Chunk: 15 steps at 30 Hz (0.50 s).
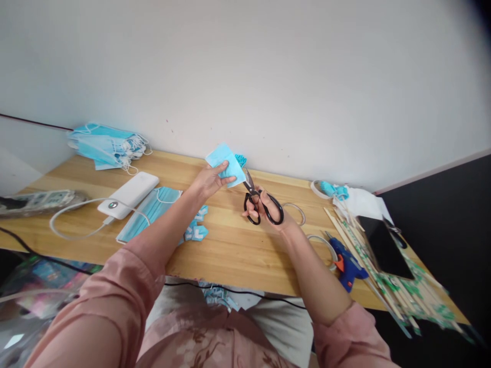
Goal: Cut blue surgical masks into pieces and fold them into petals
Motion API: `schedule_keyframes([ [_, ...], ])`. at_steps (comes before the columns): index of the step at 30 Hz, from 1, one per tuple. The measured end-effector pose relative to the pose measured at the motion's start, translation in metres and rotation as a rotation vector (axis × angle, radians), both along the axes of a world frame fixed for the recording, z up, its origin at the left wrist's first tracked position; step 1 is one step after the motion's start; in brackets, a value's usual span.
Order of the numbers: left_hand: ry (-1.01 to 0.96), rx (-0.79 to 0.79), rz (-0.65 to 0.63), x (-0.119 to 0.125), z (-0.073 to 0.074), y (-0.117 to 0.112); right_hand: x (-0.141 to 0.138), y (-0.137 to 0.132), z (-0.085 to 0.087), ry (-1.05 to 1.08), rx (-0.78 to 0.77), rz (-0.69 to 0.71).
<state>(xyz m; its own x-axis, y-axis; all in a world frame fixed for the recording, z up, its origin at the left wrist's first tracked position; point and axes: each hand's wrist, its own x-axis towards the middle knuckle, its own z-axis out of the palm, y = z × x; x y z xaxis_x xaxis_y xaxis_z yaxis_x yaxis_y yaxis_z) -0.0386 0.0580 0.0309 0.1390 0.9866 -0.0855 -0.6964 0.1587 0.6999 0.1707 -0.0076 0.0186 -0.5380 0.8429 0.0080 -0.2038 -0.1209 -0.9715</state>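
Observation:
My left hand (210, 180) pinches a folded light-blue piece of face mask (225, 162) and holds it up above the wooden table (230, 245). My right hand (268, 207) grips black-handled scissors (261, 204), fingers through the loops. The blades point up-left and meet the lower right edge of the blue piece. Small blue cut pieces (196, 230) lie on the table under my left forearm.
A stack of blue masks (107, 145) sits far left by the wall. A white power bank (128, 195) with cable, a single mask (151, 214), tape rolls (324, 245), a blue glue gun (347, 266), wooden sticks (383, 286) and a dark phone (383, 245) lie around.

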Motion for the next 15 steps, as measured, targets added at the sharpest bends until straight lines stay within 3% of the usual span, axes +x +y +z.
schedule_keyframes([
  [15,0.037,0.016,-0.045,0.0041,0.0010,-0.0039,0.0000,-0.0018,0.0097,-0.027,0.022,-0.016],
])
